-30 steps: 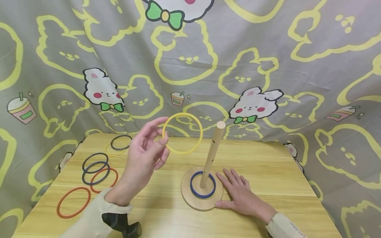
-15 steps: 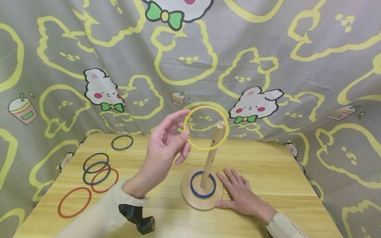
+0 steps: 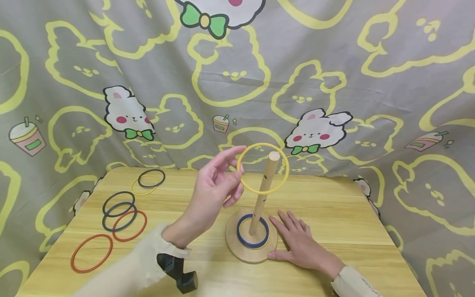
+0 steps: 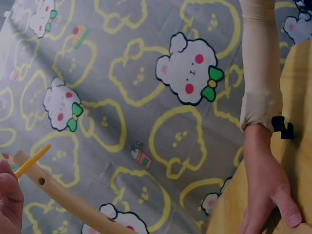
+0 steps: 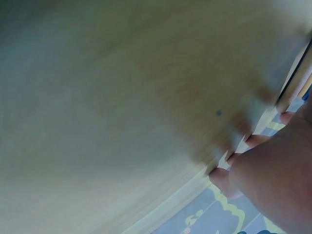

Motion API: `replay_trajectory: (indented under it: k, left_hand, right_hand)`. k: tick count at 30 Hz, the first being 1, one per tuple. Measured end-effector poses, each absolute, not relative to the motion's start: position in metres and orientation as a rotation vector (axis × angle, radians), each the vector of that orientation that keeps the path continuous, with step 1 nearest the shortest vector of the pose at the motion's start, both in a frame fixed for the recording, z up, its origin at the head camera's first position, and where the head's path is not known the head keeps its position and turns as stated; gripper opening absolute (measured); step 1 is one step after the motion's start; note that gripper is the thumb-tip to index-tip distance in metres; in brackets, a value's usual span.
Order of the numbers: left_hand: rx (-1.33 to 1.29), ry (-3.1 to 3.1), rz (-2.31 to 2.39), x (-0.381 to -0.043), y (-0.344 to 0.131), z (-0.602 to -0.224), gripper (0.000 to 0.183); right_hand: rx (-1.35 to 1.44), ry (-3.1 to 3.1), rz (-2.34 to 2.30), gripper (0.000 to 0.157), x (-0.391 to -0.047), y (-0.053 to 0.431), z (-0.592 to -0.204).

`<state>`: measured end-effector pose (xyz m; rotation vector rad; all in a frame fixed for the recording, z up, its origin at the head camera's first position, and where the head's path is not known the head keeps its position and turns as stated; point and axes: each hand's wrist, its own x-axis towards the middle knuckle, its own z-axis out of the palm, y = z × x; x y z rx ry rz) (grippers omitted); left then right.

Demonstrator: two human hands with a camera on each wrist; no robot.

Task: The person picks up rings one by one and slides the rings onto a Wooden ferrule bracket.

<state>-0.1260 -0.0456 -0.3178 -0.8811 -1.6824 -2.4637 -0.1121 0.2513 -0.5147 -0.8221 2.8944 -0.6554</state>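
Note:
My left hand pinches a yellow ring between thumb and fingers. Seen from the head, the peg's top lies inside this ring's outline; the left wrist view shows the ring edge-on, crossing the wooden peg just below its tip. Whether it encircles the peg I cannot tell for certain. Below, the upright peg rises from a round wooden base. A blue ring lies around its foot, with a yellow edge showing beneath. My right hand rests spread on the table, thumb and fingertips at the base's right edge.
On the left of the wooden table lie two red rings, two overlapping dark blue rings, and farther back a black ring over a yellow ring. A patterned curtain hangs behind.
My left hand has carried the yellow ring rightward to the top of the peg, rising and then dropping slightly. My right hand and the rings on the table stay where they were.

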Motion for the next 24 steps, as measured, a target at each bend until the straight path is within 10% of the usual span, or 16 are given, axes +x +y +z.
replay_trajectory:
  k: [24]
  left_hand:
    - [-0.480,-1.872,-2.672,-0.131,-0.043,-0.379,0.054]
  right_hand:
    - [-0.857,2.920,-0.646,0.101,-0.112,0.250,-0.514]
